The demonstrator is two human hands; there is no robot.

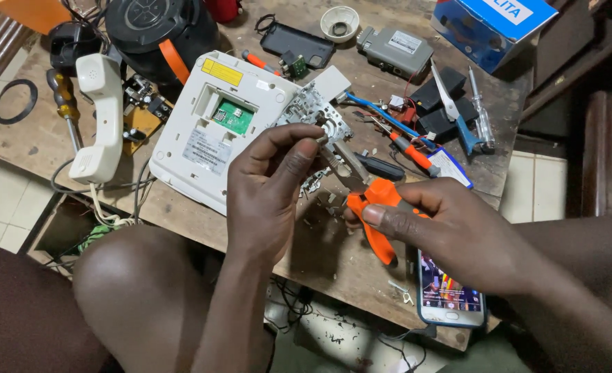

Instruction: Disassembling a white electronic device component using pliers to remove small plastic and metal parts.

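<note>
My left hand (pixel 268 186) pinches a small metal mechanism (pixel 313 114), a perforated grey assembly, above the wooden workbench (pixel 36 138). My right hand (pixel 451 231) grips orange-handled pliers (pixel 375 211) whose jaws reach up to the underside of that mechanism. Just left of it lies a white desk telephone base (pixel 195 148), turned over, with a green circuit board (pixel 231 116) showing in an open bay. Its white handset (pixel 99 117) rests further left, cord trailing off the bench edge.
Screwdrivers (pixel 409 148), scissors (pixel 451 103), a grey box (pixel 395 48), a black phone case (pixel 295 41), a white cup (pixel 339 23) and a blue carton (pixel 492 24) crowd the back. A smartphone (pixel 449 297) lies at the front edge under my right wrist. My knee (pixel 140 276) is below.
</note>
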